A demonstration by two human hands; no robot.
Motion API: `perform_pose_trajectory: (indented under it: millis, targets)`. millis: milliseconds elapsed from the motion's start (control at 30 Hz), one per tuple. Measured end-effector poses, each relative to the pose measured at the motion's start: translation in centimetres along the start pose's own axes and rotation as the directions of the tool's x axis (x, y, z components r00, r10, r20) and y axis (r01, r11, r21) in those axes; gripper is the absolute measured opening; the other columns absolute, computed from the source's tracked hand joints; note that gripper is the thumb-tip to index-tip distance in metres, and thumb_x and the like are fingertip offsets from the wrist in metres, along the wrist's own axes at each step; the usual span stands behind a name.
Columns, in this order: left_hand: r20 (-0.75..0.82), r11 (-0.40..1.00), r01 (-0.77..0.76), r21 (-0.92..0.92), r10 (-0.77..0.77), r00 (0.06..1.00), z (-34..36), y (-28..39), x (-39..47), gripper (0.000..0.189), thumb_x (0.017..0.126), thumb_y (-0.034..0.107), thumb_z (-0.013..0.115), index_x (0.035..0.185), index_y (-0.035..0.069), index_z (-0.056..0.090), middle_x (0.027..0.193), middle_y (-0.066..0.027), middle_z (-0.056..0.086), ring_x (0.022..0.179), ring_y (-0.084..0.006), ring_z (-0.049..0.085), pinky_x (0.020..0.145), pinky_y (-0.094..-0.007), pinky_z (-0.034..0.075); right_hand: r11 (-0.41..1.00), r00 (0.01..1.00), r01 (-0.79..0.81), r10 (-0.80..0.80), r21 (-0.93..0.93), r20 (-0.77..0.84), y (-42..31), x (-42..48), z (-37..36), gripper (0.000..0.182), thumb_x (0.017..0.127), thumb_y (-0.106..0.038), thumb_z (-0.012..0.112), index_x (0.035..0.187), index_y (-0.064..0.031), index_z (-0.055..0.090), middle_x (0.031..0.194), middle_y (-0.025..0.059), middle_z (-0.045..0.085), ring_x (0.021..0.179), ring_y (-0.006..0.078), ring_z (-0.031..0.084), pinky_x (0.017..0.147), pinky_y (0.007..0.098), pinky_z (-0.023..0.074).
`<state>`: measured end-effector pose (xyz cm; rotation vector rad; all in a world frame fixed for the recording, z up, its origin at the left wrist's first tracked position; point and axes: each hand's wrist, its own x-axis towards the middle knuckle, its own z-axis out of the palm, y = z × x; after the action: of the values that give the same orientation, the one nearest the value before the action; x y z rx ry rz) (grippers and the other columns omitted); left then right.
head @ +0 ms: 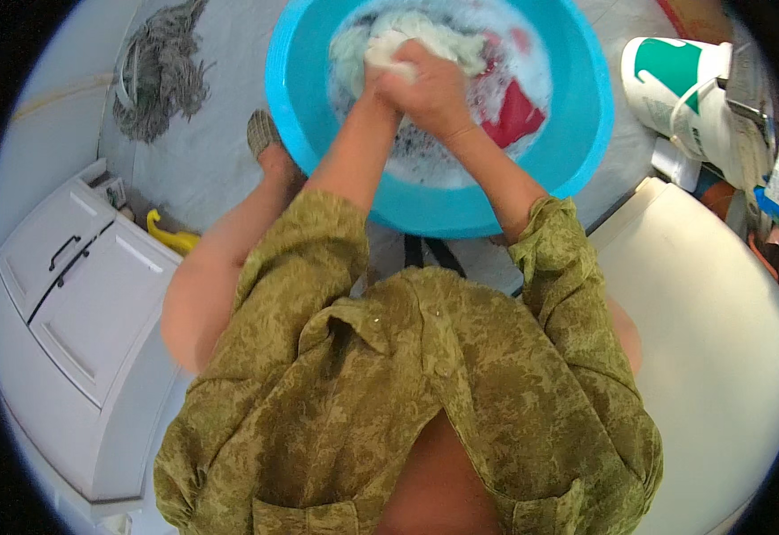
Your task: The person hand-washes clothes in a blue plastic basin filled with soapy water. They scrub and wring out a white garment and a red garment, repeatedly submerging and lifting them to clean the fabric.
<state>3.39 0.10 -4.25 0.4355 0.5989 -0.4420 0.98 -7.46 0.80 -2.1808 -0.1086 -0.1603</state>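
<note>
Sudsy water fills much of a round blue plastic basin (590,127) on the floor before me. My right hand (433,90) is closed on a bunched, wet whitish cloth (423,30) above the suds. Pressed against it from the left is my left hand (373,83), also on the cloth; its fingers are largely hidden by the right hand and the fabric. Part of the cloth spreads over the foam at the basin's far side. A red cloth (515,117) lies partly sunk in the suds to the right of my hands.
A grey string mop head (162,73) lies on the floor at upper left. The white cabinet (89,294) stands at left, near a yellow object (172,234). At right are a white-and-green plastic bucket (680,93) with a handle and a cream-coloured smooth surface (690,348).
</note>
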Motion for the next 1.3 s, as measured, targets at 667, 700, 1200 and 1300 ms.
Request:
perform_pose_trajectory:
  millis: [667, 700, 1200, 1300]
  targets:
    - [0.074, 0.995, 0.095, -0.040, -0.091, 0.993, 0.9, -1.8, 0.2, 0.043, 0.093, 0.041, 0.035, 0.115, 0.009, 0.054, 0.113, -0.0093, 0.058, 0.107, -0.0267, 0.054, 0.094, -0.0435, 0.043, 0.838, 1.000, 0.017, -0.009, -0.546, 0.018, 9.5, 3.2, -2.3, 0.029, 0.081, -0.035, 0.057, 0.091, -0.0079, 0.058, 0.079, 0.0176, 0.061, 0.069, 0.0374, 0.059, 0.066, 0.0471, 0.0453]
    - [0.067, 0.998, 0.064, -0.017, -0.063, 0.996, 1.3, -3.3, 1.1, 0.042, 0.094, 0.040, 0.035, 0.114, 0.009, 0.055, 0.112, -0.0090, 0.058, 0.106, -0.0263, 0.054, 0.093, -0.0434, 0.043, 0.681, 0.970, 0.226, -0.223, -0.696, 0.097, 11.8, 3.3, -3.8, 0.026, 0.082, -0.032, 0.055, 0.088, -0.0072, 0.057, 0.077, 0.0176, 0.061, 0.068, 0.0358, 0.059, 0.064, 0.0459, 0.0453]
    - [-0.126, 0.687, 0.073, 0.723, 0.027, 0.992, -6.2, -0.9, 10.5, 0.060, 0.082, 0.040, 0.061, 0.125, 0.000, 0.048, 0.118, -0.0114, 0.055, 0.103, -0.0237, 0.054, 0.088, -0.0362, 0.042, 0.829, 0.909, -0.069, 0.282, -0.554, 0.308, 20.0, 0.9, 2.4, 0.045, 0.085, -0.036, 0.055, 0.114, -0.0025, 0.049, 0.114, 0.0256, 0.055, 0.105, 0.0388, 0.054, 0.088, 0.0479, 0.0408]
    - [-0.109, 0.792, 0.120, 0.599, -0.068, 0.992, -3.0, 0.2, 7.4, 0.058, 0.088, 0.047, 0.046, 0.127, 0.005, 0.044, 0.128, -0.0134, 0.046, 0.116, -0.0285, 0.045, 0.098, -0.0454, 0.036, 0.906, 0.884, -0.388, 0.418, -0.170, 0.212, 13.1, 2.9, -1.1, 0.043, 0.078, -0.038, 0.063, 0.104, -0.0038, 0.058, 0.098, 0.0171, 0.064, 0.093, 0.0320, 0.061, 0.081, 0.0407, 0.0461]
